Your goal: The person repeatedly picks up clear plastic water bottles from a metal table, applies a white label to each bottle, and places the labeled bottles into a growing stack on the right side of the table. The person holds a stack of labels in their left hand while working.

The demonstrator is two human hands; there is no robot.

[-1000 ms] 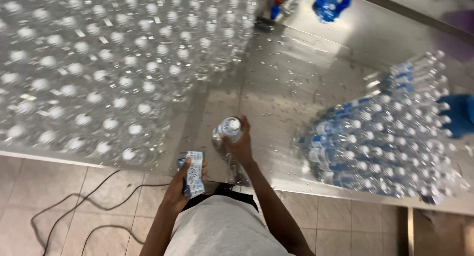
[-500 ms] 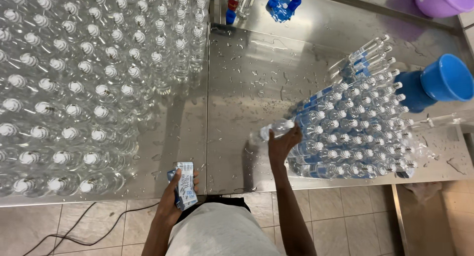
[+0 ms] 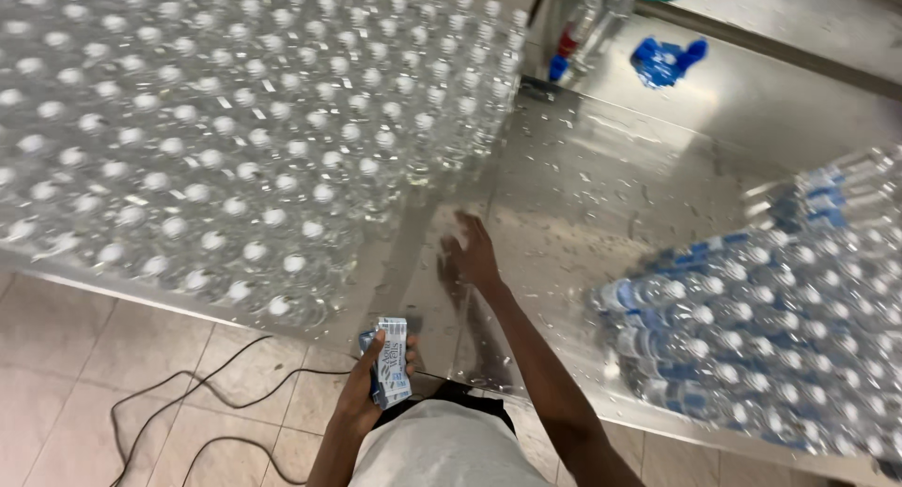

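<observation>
Right hand [image 3: 473, 254]: empty, fingers spread, blurred, over the wet steel surface [image 3: 601, 182]. Left hand [image 3: 368, 393]: clamped on a stack of labels [image 3: 391, 360], at the surface's near edge. Beyond: unlabelled bottles [image 3: 235, 139] massed left of the surface's middle; labelled bottles [image 3: 780, 327] lying right. Judgement: grip one unlabelled bottle firmly; the wet surface invites slipping.

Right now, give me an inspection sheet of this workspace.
Surface: steel table, wet with droplets.
Job's things: unlabelled clear bottles standing massed on the left side; blue-labelled bottles lying in rows on the right.
Clutter: blue wrapper at the far edge.
Grips: left hand holds a stack of labels; right hand open over bare steel, holding nothing.
Cables: black cable looped on the floor.
Surroundings: beige tiled floor.
</observation>
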